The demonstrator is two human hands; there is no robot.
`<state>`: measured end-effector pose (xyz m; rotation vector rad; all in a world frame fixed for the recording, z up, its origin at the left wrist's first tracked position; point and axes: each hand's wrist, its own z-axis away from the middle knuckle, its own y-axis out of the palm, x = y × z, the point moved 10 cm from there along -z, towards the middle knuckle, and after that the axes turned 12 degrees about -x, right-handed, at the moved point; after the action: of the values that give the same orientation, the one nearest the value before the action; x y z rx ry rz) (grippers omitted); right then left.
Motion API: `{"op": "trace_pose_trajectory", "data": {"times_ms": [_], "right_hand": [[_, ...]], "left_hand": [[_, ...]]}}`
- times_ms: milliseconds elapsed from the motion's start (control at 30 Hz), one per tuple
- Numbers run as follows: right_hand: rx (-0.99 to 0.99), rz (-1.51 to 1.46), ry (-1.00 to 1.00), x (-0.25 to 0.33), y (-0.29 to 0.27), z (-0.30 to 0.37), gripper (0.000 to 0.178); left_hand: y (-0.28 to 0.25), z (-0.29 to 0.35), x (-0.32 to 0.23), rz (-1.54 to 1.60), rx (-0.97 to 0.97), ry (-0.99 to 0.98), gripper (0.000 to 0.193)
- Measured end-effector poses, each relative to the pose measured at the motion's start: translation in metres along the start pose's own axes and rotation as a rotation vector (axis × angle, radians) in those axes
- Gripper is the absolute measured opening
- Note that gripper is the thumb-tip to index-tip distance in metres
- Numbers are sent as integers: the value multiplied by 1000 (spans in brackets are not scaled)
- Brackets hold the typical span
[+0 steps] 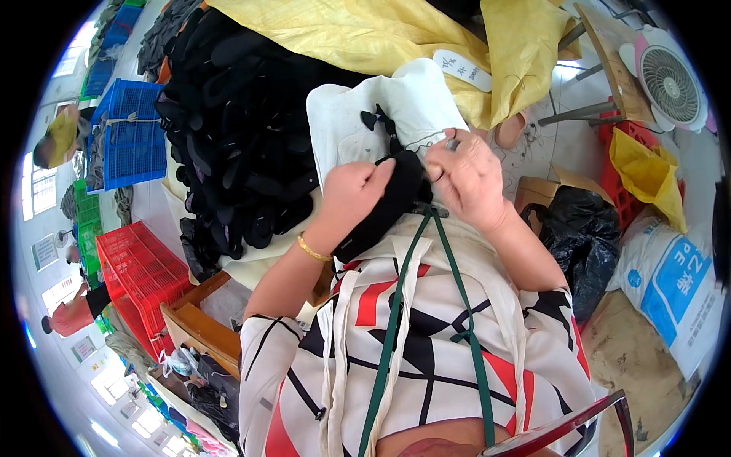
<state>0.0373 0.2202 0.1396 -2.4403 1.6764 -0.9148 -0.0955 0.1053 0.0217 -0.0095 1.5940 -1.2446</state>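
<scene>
My left hand [356, 199], with a yellow bracelet at the wrist, is closed round a long black cloth shoe piece [384, 207] held against my front. Close by on its right, my right hand [470, 181] is closed in a pinch, with a grey metal band [452, 145] on one finger. A thin dark thread [423, 142] shows beside those fingertips; what they grip is hidden. Under both hands a white cloth [343, 114] is spread, and a small black bow-like strip [373, 119] lies on it.
A large heap of black shoe pieces [236, 122] rises on the left. Behind lie yellow sheeting [365, 30] and a white sole shape [462, 70]. A pink-white fan [670, 80] stands right, above a black bag [582, 228]. Red [141, 274] and blue crates [135, 137] stand left.
</scene>
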Motion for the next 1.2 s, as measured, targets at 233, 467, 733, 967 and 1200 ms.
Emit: {"op": "trace_pose_trajectory", "data": {"times_ms": [233, 467, 733, 967, 1200], "right_hand": [[68, 181, -109, 3, -36, 17, 24], [574, 358, 872, -109, -108, 74, 16], [515, -133, 879, -80, 4, 86, 11], [559, -5, 461, -47, 90, 75, 4], [660, -1, 292, -42, 112, 75, 4]], "left_hand": [[39, -1, 30, -31, 201, -120, 34], [42, 22, 58, 654, 273, -502, 12], [58, 29, 71, 1062, 243, -810, 12], [42, 30, 60, 706, 333, -668, 14], [24, 18, 66, 549, 170, -458, 13]]}}
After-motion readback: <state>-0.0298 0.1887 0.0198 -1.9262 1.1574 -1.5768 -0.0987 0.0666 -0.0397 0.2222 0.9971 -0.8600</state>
